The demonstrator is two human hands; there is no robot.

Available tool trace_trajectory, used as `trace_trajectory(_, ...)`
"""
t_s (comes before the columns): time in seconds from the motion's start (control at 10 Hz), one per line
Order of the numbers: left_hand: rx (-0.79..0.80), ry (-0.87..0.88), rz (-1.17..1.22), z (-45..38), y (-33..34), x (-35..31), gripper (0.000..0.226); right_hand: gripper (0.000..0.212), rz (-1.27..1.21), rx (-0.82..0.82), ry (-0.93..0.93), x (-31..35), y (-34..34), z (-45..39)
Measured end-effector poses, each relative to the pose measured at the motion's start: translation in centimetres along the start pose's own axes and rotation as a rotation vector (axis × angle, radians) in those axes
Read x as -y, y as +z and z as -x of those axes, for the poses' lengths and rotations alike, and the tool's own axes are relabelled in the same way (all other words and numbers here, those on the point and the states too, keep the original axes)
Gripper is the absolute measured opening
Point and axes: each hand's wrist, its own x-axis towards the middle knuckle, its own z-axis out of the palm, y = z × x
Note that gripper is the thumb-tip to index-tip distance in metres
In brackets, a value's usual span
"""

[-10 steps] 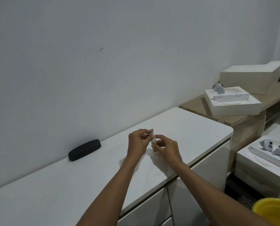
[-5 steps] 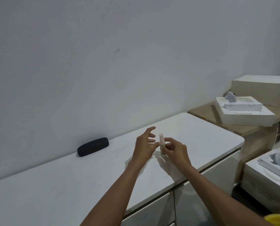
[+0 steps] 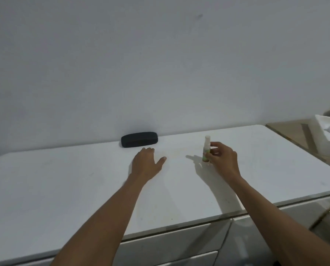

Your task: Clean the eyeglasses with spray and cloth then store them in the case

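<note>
A small spray bottle (image 3: 206, 150) with a white cap and green label stands upright on the white cabinet top (image 3: 64, 181). My right hand (image 3: 222, 158) has its fingertips pinched on the bottle's right side. A black eyeglass case (image 3: 139, 139) lies shut against the wall. My left hand (image 3: 147, 163) hovers with fingers spread just in front of the case, a short gap from it, holding nothing. No eyeglasses or cloth are in view.
The cabinet's front edge runs above white drawers (image 3: 172, 244). To the right is a lower wooden surface (image 3: 293, 133) with a white foam box (image 3: 327, 135) at the frame's edge. The grey wall rises directly behind the case.
My left hand has let go of the bottle and moved left toward the black case. The right hand stays at the bottle. The view has swung left, so the boxes are nearly out of frame.
</note>
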Motion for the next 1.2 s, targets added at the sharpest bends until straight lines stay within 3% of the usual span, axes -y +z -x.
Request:
trace_trajectory(0.3,0.039,0.065,-0.151,-1.0,0.8,0.7,0.086,0.028,-0.044,0.083,-0.025,3.7,8.9,-4.7)
trace_trajectory(0.6,0.026,0.039,-0.136,-1.6,1.7,1.1,0.089,0.031,-0.066,0.076,-0.004,5.0,15.0,-8.9)
trace_trajectory(0.9,0.034,0.024,-0.118,-1.8,1.6,1.1,0.087,0.033,-0.046,0.083,0.022,4.6,17.0,-10.4)
trace_trajectory(1.2,0.047,0.002,-0.110,-1.5,1.1,0.7,0.087,0.056,-0.052,0.133,0.126,4.5,15.4,-9.5)
